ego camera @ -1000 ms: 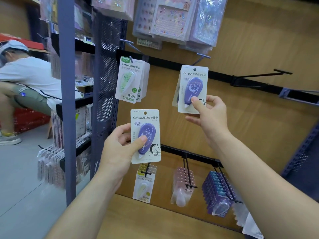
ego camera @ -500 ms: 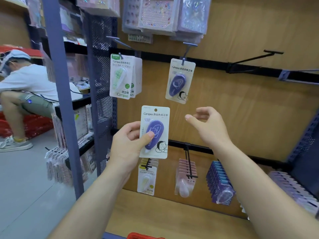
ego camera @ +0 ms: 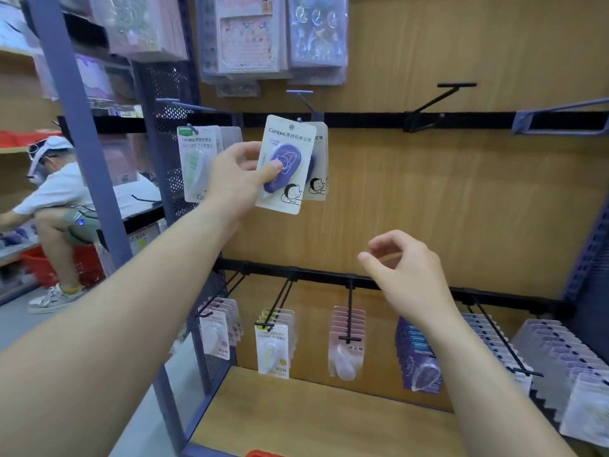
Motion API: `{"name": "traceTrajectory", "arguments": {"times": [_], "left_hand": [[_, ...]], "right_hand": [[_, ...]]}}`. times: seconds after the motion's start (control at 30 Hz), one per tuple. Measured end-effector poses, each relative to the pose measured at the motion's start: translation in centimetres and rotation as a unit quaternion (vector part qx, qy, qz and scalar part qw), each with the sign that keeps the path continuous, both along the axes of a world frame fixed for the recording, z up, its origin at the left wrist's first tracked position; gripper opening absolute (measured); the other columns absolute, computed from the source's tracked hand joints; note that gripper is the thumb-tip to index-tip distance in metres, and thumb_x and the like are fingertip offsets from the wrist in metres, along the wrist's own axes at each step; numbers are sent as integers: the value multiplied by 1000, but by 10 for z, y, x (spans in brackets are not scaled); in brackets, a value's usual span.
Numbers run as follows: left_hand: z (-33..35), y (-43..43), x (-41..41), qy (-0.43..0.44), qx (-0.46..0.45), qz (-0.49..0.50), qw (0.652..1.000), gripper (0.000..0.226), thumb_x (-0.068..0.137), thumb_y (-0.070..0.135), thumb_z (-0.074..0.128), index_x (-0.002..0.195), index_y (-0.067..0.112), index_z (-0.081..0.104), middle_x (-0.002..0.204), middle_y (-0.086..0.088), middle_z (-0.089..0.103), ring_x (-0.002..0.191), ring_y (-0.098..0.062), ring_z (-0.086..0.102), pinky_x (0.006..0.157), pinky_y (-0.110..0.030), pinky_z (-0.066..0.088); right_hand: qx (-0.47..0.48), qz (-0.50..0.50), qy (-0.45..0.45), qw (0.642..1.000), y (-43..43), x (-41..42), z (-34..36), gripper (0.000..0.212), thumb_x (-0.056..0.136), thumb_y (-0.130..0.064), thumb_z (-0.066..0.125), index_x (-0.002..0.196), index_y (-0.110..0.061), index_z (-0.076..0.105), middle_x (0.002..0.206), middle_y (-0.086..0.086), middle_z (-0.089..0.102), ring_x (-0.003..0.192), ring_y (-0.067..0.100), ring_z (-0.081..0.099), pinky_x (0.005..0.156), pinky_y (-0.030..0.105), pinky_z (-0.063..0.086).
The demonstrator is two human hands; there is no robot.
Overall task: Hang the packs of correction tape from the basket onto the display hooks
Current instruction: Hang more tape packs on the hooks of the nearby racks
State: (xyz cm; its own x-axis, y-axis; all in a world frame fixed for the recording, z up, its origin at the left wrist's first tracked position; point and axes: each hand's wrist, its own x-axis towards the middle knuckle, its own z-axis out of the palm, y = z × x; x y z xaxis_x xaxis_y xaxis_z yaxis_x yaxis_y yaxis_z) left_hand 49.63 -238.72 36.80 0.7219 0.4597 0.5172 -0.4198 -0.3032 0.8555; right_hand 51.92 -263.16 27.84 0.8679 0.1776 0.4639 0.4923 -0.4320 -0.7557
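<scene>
A person's left hand [ego camera: 237,179] has risen from chest height to the upper rail of a shop display. Its grip pinches a purple correction tape pack [ego camera: 285,163], thumb on the blister and fingers behind the card. The pack is tilted slightly, and its top edge now sits level with the hook [ego camera: 304,100], overlapping the hung pack [ego camera: 319,179] that went on a second ago. Whether the card's hole has caught the hook tip cannot be told.

The right hand [ego camera: 405,275] has dropped away from that hook and hovers lower, near the bottom rail. Its grip is loosely curled and holds nothing.

Green packs [ego camera: 194,163] hang on the next hook to the left, partly behind the left hand. A red edge [ego camera: 263,453] at the bottom of the view may be the basket.

This looks like the second purple pack about to go on: the hole likely still needs lining up with the hook tip and sliding back.
</scene>
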Motion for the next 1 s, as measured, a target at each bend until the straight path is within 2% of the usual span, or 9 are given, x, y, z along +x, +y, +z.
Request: {"name": "traceTrajectory", "arguments": {"times": [0.13,0.23,0.33,0.47,0.53,0.63,0.83,1.0], "left_hand": [[6,-4,2,-14,4,3,1000,33,93,12,73,125,17,65,95,13,75,79,7,72,60,-10,53],[9,-6,5,-15,-3,2,1000,30,94,12,73,123,18,67,85,18,76,78,9,71,61,-9,52],[10,-7,6,-15,-6,10,1000,24,94,14,72,118,19,68,88,18,72,72,13,69,58,-7,50],[6,-3,8,3,7,14,1000,21,93,25,75,114,24,75,93,16,77,83,9,70,69,-12,52],[4,-3,8,6,23,13,1000,18,94,25,74,112,27,76,91,18,77,82,10,70,65,-10,52],[5,-5,8,9,38,15,999,24,94,25,73,118,21,75,96,14,76,81,8,71,63,-9,52],[6,-6,15,17,49,39,998,16,96,21,71,111,23,75,89,13,72,66,13,67,54,-3,46],[11,-4,27,39,70,46,996,20,96,23,71,115,23,77,97,12,77,82,2,72,59,-7,50]], "right_hand": [[-26,7,-5,1000,-6,4,-2,9,92,-34,70,99,-29,66,93,-17,69,81,1,64,74,25,52],[-50,12,-5,999,-4,5,-6,11,92,-36,69,100,-30,65,97,-18,67,79,1,64,77,30,55],[-72,12,-8,997,-1,5,-10,14,92,-39,68,103,-32,63,104,-18,62,78,1,64,81,35,57],[-89,15,-11,996,0,5,-13,17,93,-40,67,107,-32,62,108,-18,58,81,2,64,83,38,57],[-96,14,-14,995,0,6,-14,18,93,-41,67,108,-32,61,108,-18,58,82,3,64,83,38,57],[-110,18,-14,994,2,6,-17,20,93,-42,66,109,-32,61,109,-18,57,85,4,64,84,38,57],[-124,15,-23,992,2,8,-20,21,93,-43,66,111,-33,61,110,-19,56,90,5,63,85,38,56],[-122,11,-25,992,-3,12,-21,20,93,-42,65,111,-34,60,111,-19,55,93,6,63,84,39,57]]}}
